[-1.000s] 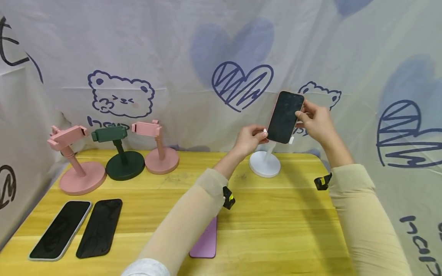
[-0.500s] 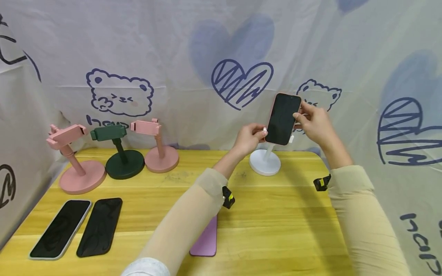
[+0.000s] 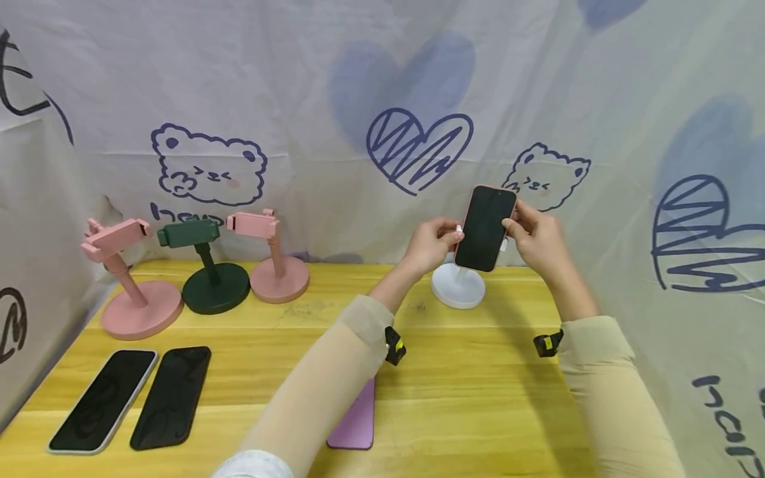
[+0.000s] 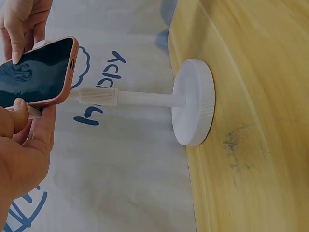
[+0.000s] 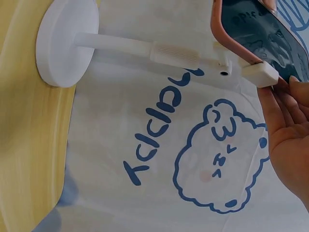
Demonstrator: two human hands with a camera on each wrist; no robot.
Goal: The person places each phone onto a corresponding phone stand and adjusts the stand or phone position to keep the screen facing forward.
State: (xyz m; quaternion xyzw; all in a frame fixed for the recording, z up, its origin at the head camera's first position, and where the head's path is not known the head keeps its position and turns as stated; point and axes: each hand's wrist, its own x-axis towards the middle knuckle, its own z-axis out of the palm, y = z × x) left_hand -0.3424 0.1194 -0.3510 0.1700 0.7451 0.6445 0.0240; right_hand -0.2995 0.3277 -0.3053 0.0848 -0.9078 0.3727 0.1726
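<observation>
A smartphone in a pink case (image 3: 485, 228) stands tilted in front of the head of a white phone stand (image 3: 459, 287), covering most of that head. My right hand (image 3: 538, 236) pinches the phone's right edge, thumb on the dark screen. At the phone's left edge, my left hand (image 3: 429, 244) pinches the white end of the stand's clamp, its thumb close to the screen. In the right wrist view, a white clamp end (image 5: 260, 74) sits against the pink case. The white stem (image 4: 145, 98) rises from a round base in the left wrist view.
To the left stand a large pink phone stand (image 3: 139, 299), a dark green one (image 3: 215, 285) and a smaller pink one (image 3: 277, 265). Two black-screened phones, one light-edged (image 3: 104, 398) and one black (image 3: 172, 397), lie on the wooden table (image 3: 466, 398). My left arm partly hides a purple phone (image 3: 354, 421).
The phone has moved down and slightly left against the stand's head, with my right hand following it lower. My left hand has stayed nearly still at the clamp.
</observation>
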